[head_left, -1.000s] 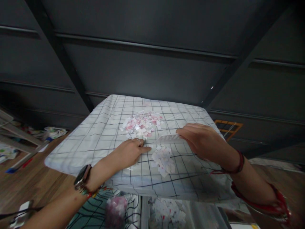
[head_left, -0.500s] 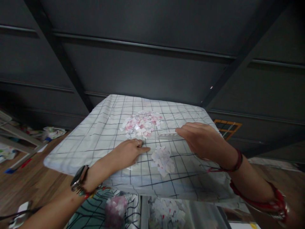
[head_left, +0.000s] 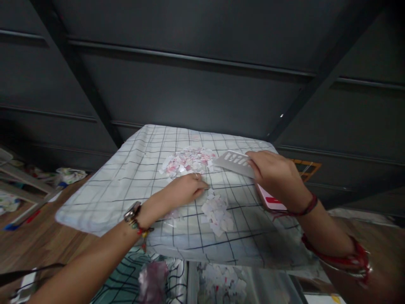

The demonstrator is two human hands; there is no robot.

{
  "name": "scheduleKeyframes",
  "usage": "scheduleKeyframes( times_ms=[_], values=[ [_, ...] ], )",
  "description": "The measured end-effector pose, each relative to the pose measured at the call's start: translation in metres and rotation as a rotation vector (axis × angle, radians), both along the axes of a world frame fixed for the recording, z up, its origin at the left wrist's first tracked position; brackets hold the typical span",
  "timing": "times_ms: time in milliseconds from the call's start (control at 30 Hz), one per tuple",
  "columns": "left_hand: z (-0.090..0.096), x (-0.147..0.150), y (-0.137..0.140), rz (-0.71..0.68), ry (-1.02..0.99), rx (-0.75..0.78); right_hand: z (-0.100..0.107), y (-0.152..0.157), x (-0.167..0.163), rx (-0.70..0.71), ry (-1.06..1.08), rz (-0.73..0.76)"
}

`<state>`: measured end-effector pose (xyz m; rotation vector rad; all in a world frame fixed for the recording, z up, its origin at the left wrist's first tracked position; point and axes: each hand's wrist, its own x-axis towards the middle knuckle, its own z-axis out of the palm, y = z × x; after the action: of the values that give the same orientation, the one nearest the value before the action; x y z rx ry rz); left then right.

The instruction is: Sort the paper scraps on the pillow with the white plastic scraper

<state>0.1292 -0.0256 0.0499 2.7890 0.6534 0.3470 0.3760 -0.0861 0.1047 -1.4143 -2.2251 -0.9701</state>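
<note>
My right hand [head_left: 274,173] grips a flat light-grey slotted plate [head_left: 236,164], tilted so that its face shows. The plate's far end touches or hovers by the right edge of a larger heap of white and pink paper bits [head_left: 190,159]. Between that heap and a smaller pile of white paper bits [head_left: 217,214] is my left hand [head_left: 191,188]. Its fingers are curled, with thumb and forefinger close together by the cloth; whether they pinch a paper bit is hidden. A pink and red flat item [head_left: 272,200] lies partly under my right hand.
A white checked cloth [head_left: 120,181] covers the table before a dark panelled wall [head_left: 190,93]. Below the near edge are a clear bin with paper bits [head_left: 223,283] and a pinkish plastic bag [head_left: 153,280]. A metal-legged frame [head_left: 34,202] stands at left.
My right hand has shifted up and right, turning the slotted plate from edge-on to face-showing. My left hand has moved right and slightly away, its pointing forefinger now more curled. The pink and red item has come into view.
</note>
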Motion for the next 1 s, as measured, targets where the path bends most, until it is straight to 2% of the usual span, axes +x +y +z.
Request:
scheduleKeyframes(
  times_ms=[167, 333, 600, 767, 1000],
  values=[
    [0.001, 0.013, 0.003, -0.061, 0.152, 0.080, -0.013, 0.001, -0.009, -0.054, -0.104, -0.013],
    [0.005, 0.004, -0.004, -0.061, 0.160, 0.155, -0.012, -0.010, -0.024, -0.232, -0.223, 0.073],
    [0.000, 0.000, -0.003, -0.068, 0.193, 0.111, -0.022, -0.007, -0.037, -0.519, -0.234, 0.134],
    [0.000, -0.004, -0.003, -0.066, 0.174, 0.064, -0.027, -0.008, -0.043, -0.584, -0.227, 0.129],
    [-0.001, -0.007, -0.001, -0.068, 0.177, 0.002, -0.032, -0.008, -0.042, -0.592, -0.233, 0.111]
  ],
)
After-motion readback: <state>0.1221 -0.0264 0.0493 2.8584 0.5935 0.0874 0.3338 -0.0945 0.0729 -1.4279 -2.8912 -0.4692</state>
